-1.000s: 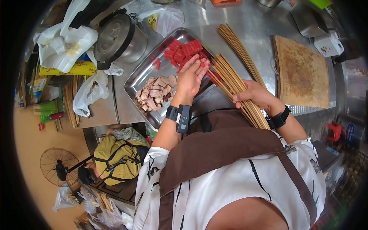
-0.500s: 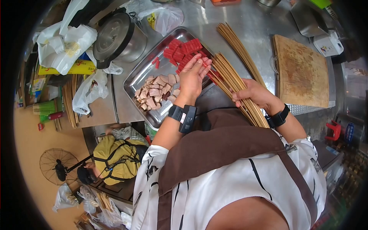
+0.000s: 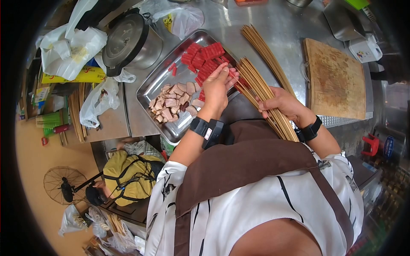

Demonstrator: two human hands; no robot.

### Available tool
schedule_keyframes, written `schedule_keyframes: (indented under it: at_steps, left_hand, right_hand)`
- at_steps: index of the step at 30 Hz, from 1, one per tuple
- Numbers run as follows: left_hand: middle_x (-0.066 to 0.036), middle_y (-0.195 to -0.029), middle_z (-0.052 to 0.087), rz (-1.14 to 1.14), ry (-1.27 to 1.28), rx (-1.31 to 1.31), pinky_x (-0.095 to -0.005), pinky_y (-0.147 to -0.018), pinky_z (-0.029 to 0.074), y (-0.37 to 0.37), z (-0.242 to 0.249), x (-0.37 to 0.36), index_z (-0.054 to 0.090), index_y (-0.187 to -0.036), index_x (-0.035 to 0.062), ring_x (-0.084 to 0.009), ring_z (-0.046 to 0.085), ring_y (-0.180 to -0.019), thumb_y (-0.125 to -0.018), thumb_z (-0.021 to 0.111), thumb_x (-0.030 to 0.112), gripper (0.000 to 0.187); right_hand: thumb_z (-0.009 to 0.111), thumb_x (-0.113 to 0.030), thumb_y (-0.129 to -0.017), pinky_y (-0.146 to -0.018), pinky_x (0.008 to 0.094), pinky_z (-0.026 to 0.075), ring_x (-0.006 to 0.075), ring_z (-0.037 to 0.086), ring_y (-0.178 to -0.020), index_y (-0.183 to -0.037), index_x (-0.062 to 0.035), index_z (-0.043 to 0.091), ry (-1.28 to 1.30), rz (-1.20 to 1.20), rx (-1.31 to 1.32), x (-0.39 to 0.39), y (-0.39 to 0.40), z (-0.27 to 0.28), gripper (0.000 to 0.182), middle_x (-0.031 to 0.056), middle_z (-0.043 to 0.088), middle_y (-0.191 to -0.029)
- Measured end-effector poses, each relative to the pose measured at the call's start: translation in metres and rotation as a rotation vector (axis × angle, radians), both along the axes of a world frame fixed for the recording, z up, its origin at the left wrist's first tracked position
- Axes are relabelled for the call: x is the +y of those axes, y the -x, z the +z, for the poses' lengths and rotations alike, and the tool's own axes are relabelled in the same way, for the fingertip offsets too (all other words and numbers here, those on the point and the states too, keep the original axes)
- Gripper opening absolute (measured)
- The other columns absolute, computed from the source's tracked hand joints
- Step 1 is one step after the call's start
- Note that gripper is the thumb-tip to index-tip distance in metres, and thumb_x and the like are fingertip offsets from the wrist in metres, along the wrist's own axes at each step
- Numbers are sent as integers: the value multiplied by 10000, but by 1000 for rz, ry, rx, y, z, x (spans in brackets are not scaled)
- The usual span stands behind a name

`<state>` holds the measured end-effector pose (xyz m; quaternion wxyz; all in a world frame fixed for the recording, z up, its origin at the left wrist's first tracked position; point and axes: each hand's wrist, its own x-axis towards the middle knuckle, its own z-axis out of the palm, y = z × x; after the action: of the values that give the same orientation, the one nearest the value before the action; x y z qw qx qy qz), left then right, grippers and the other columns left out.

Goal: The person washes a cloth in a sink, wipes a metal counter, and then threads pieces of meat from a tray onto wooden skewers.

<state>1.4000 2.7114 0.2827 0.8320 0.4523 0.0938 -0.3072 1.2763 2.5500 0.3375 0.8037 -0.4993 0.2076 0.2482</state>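
Note:
Over the right side of a metal tray (image 3: 146,87), my left hand (image 3: 217,87) has its fingers pressed together by the tips of the wooden sticks; what is between them is too small to make out, though red shows beside them. My right hand (image 3: 279,104) is wrapped round a thick bundle of wooden sticks (image 3: 258,81), whose tips point toward the tray. Red pieces (image 3: 212,51) lie stacked in the tray's upper part, and pale meat chunks (image 3: 171,102) are heaped lower down. A second bundle of sticks (image 3: 269,57) rests on the counter behind.
A lidded pot (image 3: 132,42) and plastic bags (image 3: 102,102) are at the left. On the right lie a wooden board (image 3: 337,81) and a white jug (image 3: 366,49). Beyond the counter, at lower left, are a person in yellow (image 3: 130,177) and a fan (image 3: 66,185).
My left hand has shifted slightly right and down, its fingers nearer the stick tips. My right hand and its bundle have hardly moved.

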Motion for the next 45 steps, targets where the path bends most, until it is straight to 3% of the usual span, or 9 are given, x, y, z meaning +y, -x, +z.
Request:
schedule_keyframes:
  at_steps: [18,25,28,31,34,38,39,42,45]
  left_hand:
    - [-91,-962,628,-40,-20,-36,-315,-795,525,16,-8,-2,530,-1166,-20,-195,629,-861,-939,514,100,257]
    - [-70,-945,635,-117,-260,-98,-251,-671,528,3,-21,9,606,-1084,2,-128,607,-784,-890,602,126,230]
    - [-45,-882,630,-172,-297,-102,-230,-616,521,-3,-26,16,617,-1075,2,-92,582,-710,-890,594,120,221]
    - [-35,-922,605,-109,-222,-8,-226,-638,501,-16,-32,28,607,-1078,7,-108,573,-764,-880,601,100,218]
    - [-39,-924,614,-166,-497,-349,-231,-583,504,-24,-59,35,599,-1066,-13,-90,572,-729,-855,623,104,243]
    - [-124,-943,594,-184,-964,-1007,-360,-671,500,-24,-71,27,590,-997,48,-275,601,-814,-762,670,91,252]
    - [-160,-967,555,-231,-997,-971,-409,-710,483,-23,-63,24,573,-952,85,-345,579,-861,-741,673,93,234]
    - [-115,-912,558,-191,-1111,-1097,-346,-665,482,-20,-61,18,576,-920,60,-246,592,-725,-748,684,96,206]
    - [-101,-912,543,-169,-1115,-1196,-364,-649,486,-17,-63,18,574,-888,83,-258,592,-726,-749,683,119,180]
  right_hand:
    - [607,1,-737,-537,235,485,145,601,-569,-976,22,509,28,-28,30,0,-1,-3,259,99,598,-765]
    - [611,-9,-760,-646,242,493,162,618,-728,-1008,33,510,-25,-93,1,-6,-2,-10,271,107,586,-856]
    - [618,14,-771,-691,244,507,156,635,-767,-1041,37,502,-18,-108,39,-6,-2,-2,295,85,591,-811]
    - [623,15,-761,-709,243,509,153,637,-770,-1006,35,518,104,-127,-33,-8,1,-6,267,83,600,-808]
    - [630,12,-755,-706,248,513,150,638,-760,-975,28,529,39,-70,-26,-15,3,-2,243,83,605,-790]
    - [628,7,-759,-673,257,516,150,635,-714,-959,21,528,-3,-115,21,-11,4,0,225,81,608,-773]
    - [628,6,-760,-666,259,517,151,634,-704,-957,19,528,-2,-116,19,-11,4,1,221,82,609,-776]
    - [628,0,-763,-657,259,516,150,633,-689,-958,17,529,-9,-121,6,-9,4,0,219,82,613,-784]
    - [630,-6,-765,-658,258,514,147,631,-690,-963,17,533,-11,-120,5,-10,5,-4,222,78,613,-789]
